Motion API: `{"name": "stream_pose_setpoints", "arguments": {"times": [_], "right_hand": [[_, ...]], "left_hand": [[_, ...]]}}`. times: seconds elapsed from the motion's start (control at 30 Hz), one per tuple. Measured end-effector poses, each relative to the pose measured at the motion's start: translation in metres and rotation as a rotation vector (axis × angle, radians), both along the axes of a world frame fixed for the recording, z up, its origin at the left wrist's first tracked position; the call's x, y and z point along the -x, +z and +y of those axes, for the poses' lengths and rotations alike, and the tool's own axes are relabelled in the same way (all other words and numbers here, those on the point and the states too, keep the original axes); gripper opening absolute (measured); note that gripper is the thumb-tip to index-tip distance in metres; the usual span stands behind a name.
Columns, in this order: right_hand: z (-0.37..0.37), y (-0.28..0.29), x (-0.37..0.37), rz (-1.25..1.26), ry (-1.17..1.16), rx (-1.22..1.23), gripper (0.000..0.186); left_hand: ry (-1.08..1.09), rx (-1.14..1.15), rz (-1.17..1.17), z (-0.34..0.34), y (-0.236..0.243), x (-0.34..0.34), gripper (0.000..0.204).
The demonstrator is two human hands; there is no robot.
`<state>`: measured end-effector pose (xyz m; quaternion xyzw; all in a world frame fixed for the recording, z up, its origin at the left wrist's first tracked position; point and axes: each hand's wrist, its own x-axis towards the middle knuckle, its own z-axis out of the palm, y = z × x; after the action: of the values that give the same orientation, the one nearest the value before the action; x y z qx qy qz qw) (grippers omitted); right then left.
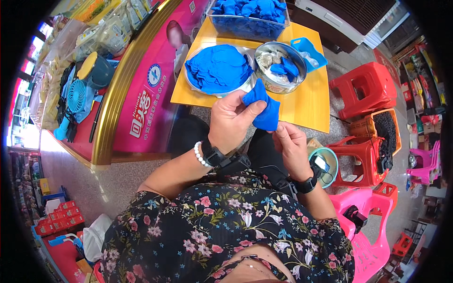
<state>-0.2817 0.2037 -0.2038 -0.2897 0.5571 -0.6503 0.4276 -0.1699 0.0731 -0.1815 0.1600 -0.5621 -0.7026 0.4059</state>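
- Head view: looks down on two bare hands meeting at one blue piece [265, 112], held up off the near edge of a yellow table [302, 109]
- Grasps the blue piece in left hand [230, 121], thumb laid on its face, fingers tucked behind
- Pinches its lower right corner with right hand [293, 147], thumb and forefinger; can't tell how firmly
- Appears folded, with a pointed top corner; can't tell what's inside, if anything
- Wears white bead bracelet [202, 155] plus dark band [216, 154] on left wrist, dark watch [309, 184] on right
- Shows pile of thin blue sheets [218, 68] just beyond left hand, loosely stacked and overlapping on a pale plate [187, 81]
- Shows round tin [284, 88] just right of the plate, with whitish bits [266, 57] and some blue material [285, 70] inside
- Has small blue basket [312, 53] beside the tin on its right
- Has clear bin [245, 29] at far end of table, heaped with more blue pieces [250, 8]
- Includes light green bucket [336, 165] below, near right wrist; red stools [365, 88] and pink chair [370, 243] further right
- Includes magenta counter [158, 80] left of table, bearing blue fan [76, 96]
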Motion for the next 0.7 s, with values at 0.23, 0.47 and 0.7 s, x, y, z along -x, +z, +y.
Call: {"name": "stream_pose_setpoints", "arguments": {"times": [0.23, 0.47, 0.7], "right_hand": [[0.002, 0.002, 0.009, 0.024, 0.056, -0.005, 0.024], [0.002, -0.001, 0.006, -0.015, 0.096, -0.015, 0.024], [0.006, 0.002, 0.005, -0.113, 0.122, -0.031, 0.024]], "left_hand": [[0.077, -0.079, 0.113, -0.006, 0.008, 0.003, 0.014], [0.089, 0.064, 0.070, -0.011, -0.003, 0.000, 0.009], [0.088, -0.012, 0.094, -0.009, 0.003, 0.003, 0.010]]}}
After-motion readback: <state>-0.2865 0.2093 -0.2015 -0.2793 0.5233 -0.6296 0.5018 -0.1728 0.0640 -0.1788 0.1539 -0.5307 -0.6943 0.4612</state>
